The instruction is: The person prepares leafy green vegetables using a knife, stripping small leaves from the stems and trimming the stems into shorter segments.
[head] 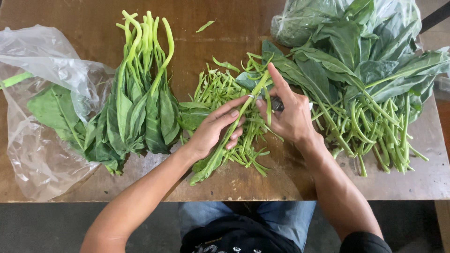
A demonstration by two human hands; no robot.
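Note:
My left hand point(214, 129) grips a long green leafy stalk point(234, 122) that runs diagonally from lower left to upper right. My right hand point(289, 113) is shut on a small knife point(276, 104), whose blade meets the stalk near my left fingertips, with the index finger stretched out along the top. Under both hands lies a heap of cut green stem pieces point(220, 89) on the wooden table point(243, 180).
A bundle of trimmed greens point(140, 107) lies at left, partly on a clear plastic bag point(42, 140). A big pile of untrimmed leafy stalks point(370, 103) with another plastic bag point(309, 18) fills the right. The table's front edge runs just before my lap.

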